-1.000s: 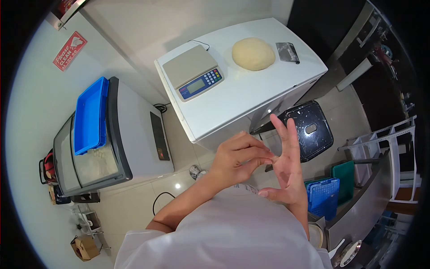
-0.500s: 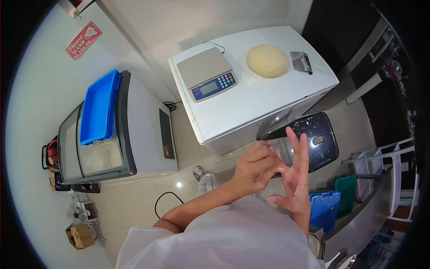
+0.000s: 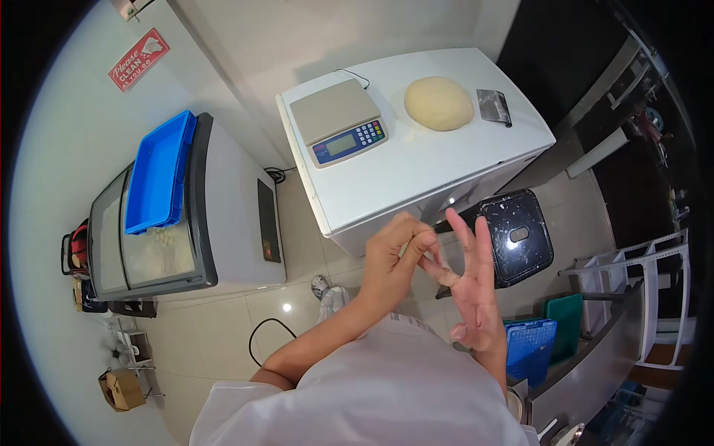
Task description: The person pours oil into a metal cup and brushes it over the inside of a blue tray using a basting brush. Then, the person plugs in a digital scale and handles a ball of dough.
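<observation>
In front of my white shirt, both hands are raised and touching each other. My left hand (image 3: 393, 255) is closed, its thumb and fingertips pinched around a finger of my right hand (image 3: 478, 301). That right hand is held up with its other fingers stretched apart, and nothing lies in its palm. Beyond them, a smooth ball of dough (image 3: 439, 104) rests on the white chest top (image 3: 416, 167). To its left stands a digital scale (image 3: 335, 111) with a bare platform, and to its right lies a metal dough scraper (image 3: 493, 107).
A black stool (image 3: 529, 256) stands right of the chest. At left, a blue tray (image 3: 158, 178) sits on a glass-topped freezer (image 3: 242, 223). Blue (image 3: 529, 349) and green crates (image 3: 563, 327) are low on the right beside a steel counter (image 3: 595, 372). A black cable (image 3: 256, 334) loops on the floor.
Both hands have shifted slightly left. My left hand has turned more upright and now pulls out along the right hand's finger. The whole view has moved a little.
</observation>
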The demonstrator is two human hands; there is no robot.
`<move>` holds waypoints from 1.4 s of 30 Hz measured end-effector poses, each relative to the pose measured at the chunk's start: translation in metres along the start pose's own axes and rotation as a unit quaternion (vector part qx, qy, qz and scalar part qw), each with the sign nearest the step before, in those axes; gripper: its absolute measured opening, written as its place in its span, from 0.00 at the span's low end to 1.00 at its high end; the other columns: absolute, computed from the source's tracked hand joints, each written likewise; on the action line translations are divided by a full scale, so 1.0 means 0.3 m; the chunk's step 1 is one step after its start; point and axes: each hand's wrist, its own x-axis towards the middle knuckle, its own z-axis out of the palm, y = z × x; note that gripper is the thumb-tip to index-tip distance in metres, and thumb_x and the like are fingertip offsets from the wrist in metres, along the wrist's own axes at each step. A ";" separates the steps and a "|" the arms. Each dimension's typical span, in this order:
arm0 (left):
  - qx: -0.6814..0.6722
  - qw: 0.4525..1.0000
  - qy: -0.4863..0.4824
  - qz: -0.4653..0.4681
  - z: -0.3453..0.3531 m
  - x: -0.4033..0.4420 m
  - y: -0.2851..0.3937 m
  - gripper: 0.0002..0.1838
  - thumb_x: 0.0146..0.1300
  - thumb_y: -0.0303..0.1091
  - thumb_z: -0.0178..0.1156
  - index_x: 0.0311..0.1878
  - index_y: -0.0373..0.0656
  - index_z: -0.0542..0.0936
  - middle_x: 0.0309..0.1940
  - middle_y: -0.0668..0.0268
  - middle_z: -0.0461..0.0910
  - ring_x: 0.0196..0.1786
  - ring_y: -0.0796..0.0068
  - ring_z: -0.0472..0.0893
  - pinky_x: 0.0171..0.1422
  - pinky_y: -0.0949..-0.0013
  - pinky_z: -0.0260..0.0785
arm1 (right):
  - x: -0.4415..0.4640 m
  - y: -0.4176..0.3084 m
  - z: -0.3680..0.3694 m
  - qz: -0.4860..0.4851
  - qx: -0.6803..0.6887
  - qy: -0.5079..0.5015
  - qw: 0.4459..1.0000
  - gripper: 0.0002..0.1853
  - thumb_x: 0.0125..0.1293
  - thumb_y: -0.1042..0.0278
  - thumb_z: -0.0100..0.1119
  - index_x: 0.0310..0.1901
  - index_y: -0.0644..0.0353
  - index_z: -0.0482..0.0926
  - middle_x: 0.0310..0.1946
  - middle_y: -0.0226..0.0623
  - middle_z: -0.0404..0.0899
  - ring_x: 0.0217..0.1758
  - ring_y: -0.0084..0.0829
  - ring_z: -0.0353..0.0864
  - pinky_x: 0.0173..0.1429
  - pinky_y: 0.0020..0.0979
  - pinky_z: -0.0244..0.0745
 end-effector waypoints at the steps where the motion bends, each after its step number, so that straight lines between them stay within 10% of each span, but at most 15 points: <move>1: -0.024 1.000 -0.007 -0.008 -0.003 0.010 0.016 0.08 0.64 0.33 0.58 0.35 0.38 0.81 0.25 0.64 0.75 0.29 0.68 0.74 0.40 0.68 0.68 | -0.006 -0.003 -0.007 -0.009 -0.022 -0.010 1.000 0.65 0.47 0.54 0.73 0.73 0.52 0.28 0.74 0.52 0.30 0.73 0.47 0.51 0.70 0.49 0.53; 13: 0.132 0.864 -0.481 -0.075 -0.028 0.072 0.109 0.11 0.67 0.35 0.55 0.41 0.36 0.79 0.32 0.63 0.81 0.32 0.74 0.80 0.38 0.70 0.70 | -0.065 -0.078 -0.035 -0.035 -0.218 -0.063 0.973 0.73 0.37 0.31 0.71 0.73 0.51 0.28 0.70 0.60 0.47 0.55 0.48 0.75 0.50 0.37 0.73; 26: 0.046 0.820 -0.505 -0.268 0.015 0.035 0.060 0.18 0.70 0.44 0.52 0.33 0.38 0.77 0.21 0.72 0.70 0.23 0.83 0.66 0.29 0.75 0.59 | -0.095 -0.068 -0.029 -0.031 -0.181 -0.026 0.983 0.68 0.42 0.16 0.50 0.73 0.53 0.27 0.69 0.63 0.49 0.50 0.49 0.78 0.41 0.33 0.75; 33: -0.025 0.861 -0.415 -0.294 0.021 0.009 0.030 0.17 0.69 0.45 0.53 0.32 0.40 0.77 0.22 0.76 0.69 0.23 0.88 0.63 0.28 0.78 0.55 | -0.076 -0.038 -0.009 -0.007 -0.165 0.027 0.986 0.58 0.56 0.21 0.40 0.73 0.55 0.28 0.70 0.62 0.48 0.70 0.47 0.57 0.67 0.42 0.56; 42: 0.014 0.881 -0.400 -0.254 0.010 -0.021 0.050 0.16 0.70 0.43 0.51 0.33 0.40 0.75 0.23 0.75 0.68 0.25 0.86 0.62 0.29 0.77 0.55 | -0.052 -0.067 0.024 0.032 -0.052 0.086 0.994 0.52 0.62 0.28 0.38 0.72 0.55 0.26 0.70 0.58 0.50 0.73 0.45 0.50 0.72 0.41 0.41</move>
